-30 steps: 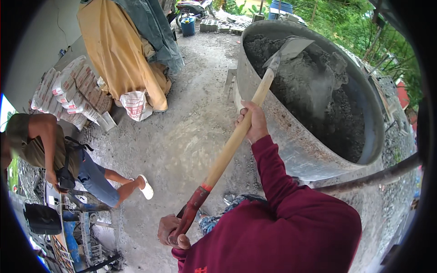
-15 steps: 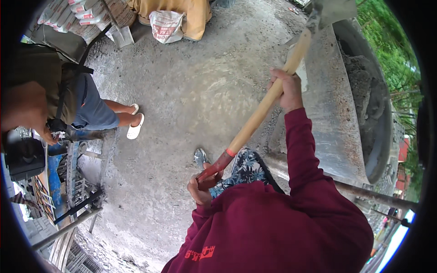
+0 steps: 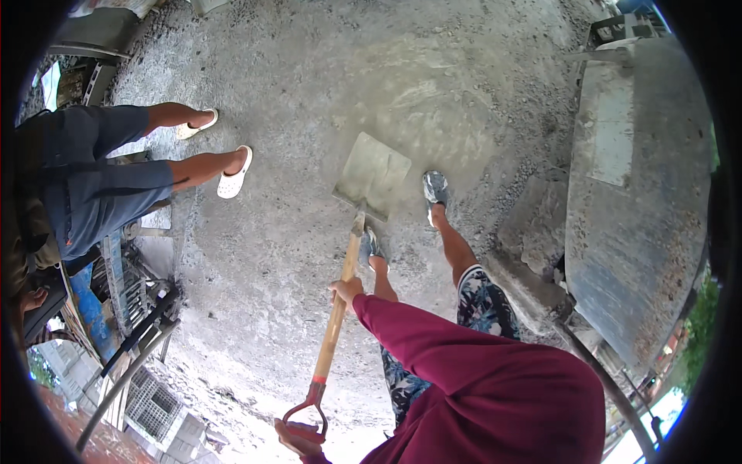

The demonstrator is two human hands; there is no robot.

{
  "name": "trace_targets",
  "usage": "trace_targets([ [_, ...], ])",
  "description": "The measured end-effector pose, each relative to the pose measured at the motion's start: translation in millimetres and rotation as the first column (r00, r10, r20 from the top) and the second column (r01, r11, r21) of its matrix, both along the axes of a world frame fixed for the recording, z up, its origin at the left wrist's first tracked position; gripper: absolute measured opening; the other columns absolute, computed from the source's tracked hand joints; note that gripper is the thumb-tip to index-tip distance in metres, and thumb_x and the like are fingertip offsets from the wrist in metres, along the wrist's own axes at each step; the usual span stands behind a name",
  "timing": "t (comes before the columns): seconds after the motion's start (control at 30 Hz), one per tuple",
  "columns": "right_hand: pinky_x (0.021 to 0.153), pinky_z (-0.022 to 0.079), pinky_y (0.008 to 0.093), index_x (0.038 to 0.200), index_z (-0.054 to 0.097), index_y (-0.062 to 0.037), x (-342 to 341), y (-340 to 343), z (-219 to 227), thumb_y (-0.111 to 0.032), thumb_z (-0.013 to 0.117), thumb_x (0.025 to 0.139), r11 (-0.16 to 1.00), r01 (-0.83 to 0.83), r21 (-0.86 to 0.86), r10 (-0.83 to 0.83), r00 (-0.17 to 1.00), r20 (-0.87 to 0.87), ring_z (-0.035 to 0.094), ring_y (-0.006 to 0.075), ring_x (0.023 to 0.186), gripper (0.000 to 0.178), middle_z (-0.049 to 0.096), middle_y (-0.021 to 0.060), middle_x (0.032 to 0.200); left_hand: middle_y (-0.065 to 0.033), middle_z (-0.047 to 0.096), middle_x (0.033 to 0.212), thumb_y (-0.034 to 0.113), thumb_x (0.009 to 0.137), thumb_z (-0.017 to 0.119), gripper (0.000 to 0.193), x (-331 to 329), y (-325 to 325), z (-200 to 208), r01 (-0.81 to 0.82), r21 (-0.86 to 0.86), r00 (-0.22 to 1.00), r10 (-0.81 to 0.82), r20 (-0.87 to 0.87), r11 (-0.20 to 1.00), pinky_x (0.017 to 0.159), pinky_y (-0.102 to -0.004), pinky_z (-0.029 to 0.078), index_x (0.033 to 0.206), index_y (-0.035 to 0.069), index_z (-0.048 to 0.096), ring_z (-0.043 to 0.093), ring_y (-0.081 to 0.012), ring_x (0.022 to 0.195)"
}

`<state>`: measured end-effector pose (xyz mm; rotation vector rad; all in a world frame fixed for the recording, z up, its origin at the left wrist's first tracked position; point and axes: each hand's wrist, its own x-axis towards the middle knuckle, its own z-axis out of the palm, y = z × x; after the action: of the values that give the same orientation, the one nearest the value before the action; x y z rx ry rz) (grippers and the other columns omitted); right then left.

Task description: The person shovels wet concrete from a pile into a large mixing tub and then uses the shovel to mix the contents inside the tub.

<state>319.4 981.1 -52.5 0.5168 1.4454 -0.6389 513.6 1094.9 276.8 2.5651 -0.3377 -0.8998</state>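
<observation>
A shovel (image 3: 332,332) with a wooden shaft and a red D-shaped grip slants up and away in front of me. My right hand (image 3: 348,292) is wrapped round the middle of its shaft. At the lower end, my left hand (image 3: 294,441) closes on the red grip, partly cut off by the sleeve and the glare. The flat square blade (image 3: 372,176), smeared grey and bearing no heap, is low over the ground by my feet; whether it touches cannot be told.
A large grey metal tub (image 3: 634,224) stands at the right, with concrete blocks (image 3: 533,232) beside it. On the left stands another person in shorts (image 3: 116,185) and white clogs (image 3: 234,174). A metal rail (image 3: 127,379) and a plastic crate (image 3: 152,408) lie lower left. A damp patch (image 3: 440,100) marks the ground ahead.
The shovel has swung from the tub at upper right down to the ground by my feet. Both hands stay on it, and my body has turned left. The other person's legs have shifted.
</observation>
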Motion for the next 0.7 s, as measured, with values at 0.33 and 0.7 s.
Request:
trace_targets([
  [0.33,0.047,0.055,0.0424,0.073,0.055,0.0043,-176,-107,-83,0.001,0.065,0.072,0.988,0.151,0.029,-0.149,0.987,-0.052,0.060,0.0265,0.051,0.011,0.055,0.0133,0.063,-0.0058,0.046,0.043,0.050,0.095,0.042,0.056,-151,-149,-78,0.241,-0.017,0.965,-0.241,-0.100,0.970,0.042,-0.0299,0.045,0.060,0.007,0.047,0.050,-0.0176,0.038],
  [0.7,0.048,0.054,0.0394,0.070,0.059,0.0055,-318,-97,-135,-0.003,0.065,0.074,0.999,-0.004,-0.034,-0.006,0.957,-0.290,0.060,0.0240,0.051,0.011,0.058,0.0129,0.063,-0.0089,0.046,0.044,0.051,0.095,0.041,0.059,-239,-75,-206,-0.064,-0.099,0.930,0.023,-0.367,0.993,0.043,-0.0346,0.045,0.056,0.007,0.044,0.048,-0.0222,0.038],
])
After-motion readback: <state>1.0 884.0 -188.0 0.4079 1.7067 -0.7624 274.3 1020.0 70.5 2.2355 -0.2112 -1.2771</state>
